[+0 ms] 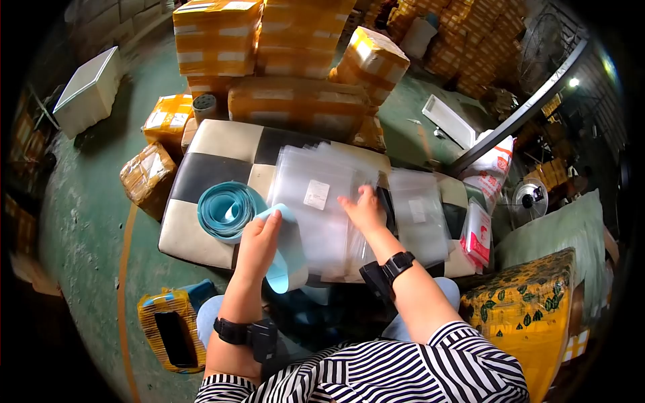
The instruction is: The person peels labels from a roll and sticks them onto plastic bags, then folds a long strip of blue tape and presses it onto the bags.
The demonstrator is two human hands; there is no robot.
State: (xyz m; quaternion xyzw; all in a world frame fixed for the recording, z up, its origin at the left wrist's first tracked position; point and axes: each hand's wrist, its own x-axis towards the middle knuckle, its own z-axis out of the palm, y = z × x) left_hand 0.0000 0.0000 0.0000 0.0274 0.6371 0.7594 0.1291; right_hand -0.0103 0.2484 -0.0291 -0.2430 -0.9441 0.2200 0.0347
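My left hand [261, 245] is closed, thumb on top, on the loose end of a light-blue strip. That strip unwinds from a loose blue roll [224, 213] lying just to the left, and its free part [289, 255] curls down past the hand. Over a stack of clear plastic bags [312, 225], my right hand [366, 211] has its thumb and fingers apart and appears to hold nothing. A white label [316, 195] sits on the top bag. Farther right lies a second stack of clear bags [418, 211]. Both stacks and the roll rest on a black-and-white checkered padded top [222, 138].
Taped cartons [295, 107] stand piled behind the padded top. A red-and-white packet [476, 235] lies at its right end, beside a slanting post [524, 104] and a fan [531, 196]. A phone [175, 339] rests on a yellow-wrapped stool at lower left.
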